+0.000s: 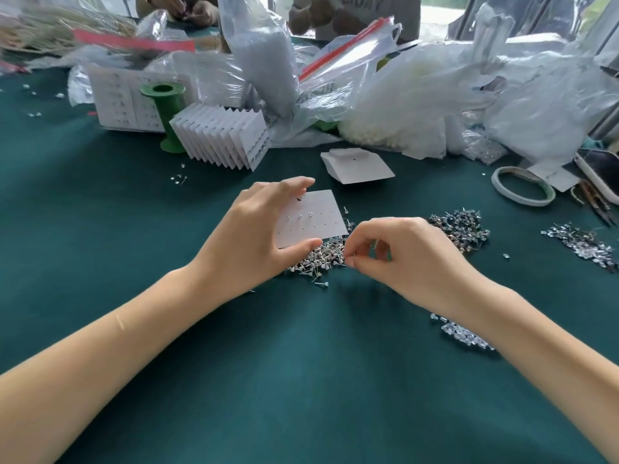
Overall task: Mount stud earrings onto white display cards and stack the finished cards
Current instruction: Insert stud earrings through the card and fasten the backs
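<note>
My left hand [254, 229] holds a white display card [318, 219] by its left edge, thumb below and fingers above. A few studs sit in the card's holes in a row. My right hand [398, 256] has its fingertips pinched together over a pile of loose stud earrings [318, 259] just below the card; a stud between them is too small to make out. A fanned stack of finished cards [221, 135] stands at the back left. A small pile of blank cards [355, 165] lies behind the held card.
More stud heaps lie right [462, 226], far right [579, 242] and near my right forearm [465, 333]. A green spool [164, 105], plastic bags [418, 95], a tape ring [522, 185] and scissors [596, 202] crowd the back. Another person's hands [187, 8] work across the green cloth [268, 380].
</note>
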A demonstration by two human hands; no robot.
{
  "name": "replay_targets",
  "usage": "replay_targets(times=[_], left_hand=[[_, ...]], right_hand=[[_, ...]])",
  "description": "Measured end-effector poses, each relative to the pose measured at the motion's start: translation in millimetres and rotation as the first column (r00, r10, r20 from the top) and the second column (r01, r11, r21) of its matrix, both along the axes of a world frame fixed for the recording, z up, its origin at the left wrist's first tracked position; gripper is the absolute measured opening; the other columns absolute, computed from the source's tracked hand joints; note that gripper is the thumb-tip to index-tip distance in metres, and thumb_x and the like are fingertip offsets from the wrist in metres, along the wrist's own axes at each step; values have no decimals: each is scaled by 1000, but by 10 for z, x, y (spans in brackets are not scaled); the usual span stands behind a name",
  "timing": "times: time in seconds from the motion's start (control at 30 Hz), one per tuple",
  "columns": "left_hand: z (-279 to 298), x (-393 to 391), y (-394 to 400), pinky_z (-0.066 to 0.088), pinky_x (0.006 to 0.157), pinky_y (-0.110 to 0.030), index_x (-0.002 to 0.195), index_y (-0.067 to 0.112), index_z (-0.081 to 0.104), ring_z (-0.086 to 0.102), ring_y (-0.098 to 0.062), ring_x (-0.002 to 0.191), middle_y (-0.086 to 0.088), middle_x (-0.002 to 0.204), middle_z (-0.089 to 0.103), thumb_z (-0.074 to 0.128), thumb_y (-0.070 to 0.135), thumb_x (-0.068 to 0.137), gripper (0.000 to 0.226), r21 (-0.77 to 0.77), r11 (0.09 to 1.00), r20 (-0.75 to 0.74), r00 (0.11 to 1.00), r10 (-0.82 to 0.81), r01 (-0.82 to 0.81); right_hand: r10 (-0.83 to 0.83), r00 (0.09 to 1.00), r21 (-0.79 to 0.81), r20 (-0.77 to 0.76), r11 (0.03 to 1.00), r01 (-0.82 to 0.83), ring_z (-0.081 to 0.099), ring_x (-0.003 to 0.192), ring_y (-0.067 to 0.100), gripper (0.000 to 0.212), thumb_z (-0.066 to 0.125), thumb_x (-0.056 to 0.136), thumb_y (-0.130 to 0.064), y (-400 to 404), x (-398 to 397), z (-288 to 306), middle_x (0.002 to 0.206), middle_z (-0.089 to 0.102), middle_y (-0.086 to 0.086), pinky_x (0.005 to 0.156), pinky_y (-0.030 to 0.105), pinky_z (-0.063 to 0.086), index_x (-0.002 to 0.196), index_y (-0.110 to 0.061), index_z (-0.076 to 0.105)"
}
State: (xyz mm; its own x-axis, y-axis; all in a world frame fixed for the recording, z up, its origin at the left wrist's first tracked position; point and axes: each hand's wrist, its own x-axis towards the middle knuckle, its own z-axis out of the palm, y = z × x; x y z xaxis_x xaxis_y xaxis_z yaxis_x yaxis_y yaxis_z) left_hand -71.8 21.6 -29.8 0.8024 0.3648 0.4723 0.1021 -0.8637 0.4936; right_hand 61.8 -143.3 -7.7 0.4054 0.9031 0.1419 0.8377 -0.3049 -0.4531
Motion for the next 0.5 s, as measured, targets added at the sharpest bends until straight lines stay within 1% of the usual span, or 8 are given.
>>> replay_targets(times=[0.07,0.23,0.33,0.43,0.5], left_hand=[[7,-1,-6,28,99,-11,133,18,48,43,-2,109,12,112,52,80,33,71,71,2,1000,0,1000,-8,8],[15,2,-20,33,100,-22,132,16,49,45,-5,110,14,112,51,81,32,71,70,18,1000,-2,1000,-16,16],[12,4,-27,34,101,-26,132,17,49,45,-8,112,15,112,50,79,36,72,70,13,1000,-12,1000,-20,20],[12,6,-33,33,101,-25,131,17,49,45,-8,111,16,111,50,74,40,71,69,11,1000,-9,1000,-22,22],[7,6,-30,33,101,-25,132,17,49,44,-7,111,15,112,50,77,37,72,69,9,1000,-5,1000,-25,25]], right_hand=[[38,999,31,23,999,-38,50,65,3,11,69,83,-26,23,-22,9,76,60,-18,64,25,42,80,-36,66],[66,996,-5,57,998,-65,46,72,-11,7,72,82,-30,38,-51,-7,74,57,-19,60,10,31,81,-36,69],[106,993,-24,49,994,-105,45,75,-12,3,72,80,-35,33,-100,-14,69,53,-23,62,11,32,80,-36,70],[136,989,-46,53,990,-134,44,78,-13,5,70,79,-41,31,-152,-22,73,55,-24,64,9,33,80,-36,69],[146,988,-46,57,989,-143,43,78,-14,6,69,80,-41,32,-178,-27,75,57,-24,64,8,33,80,-36,68]])
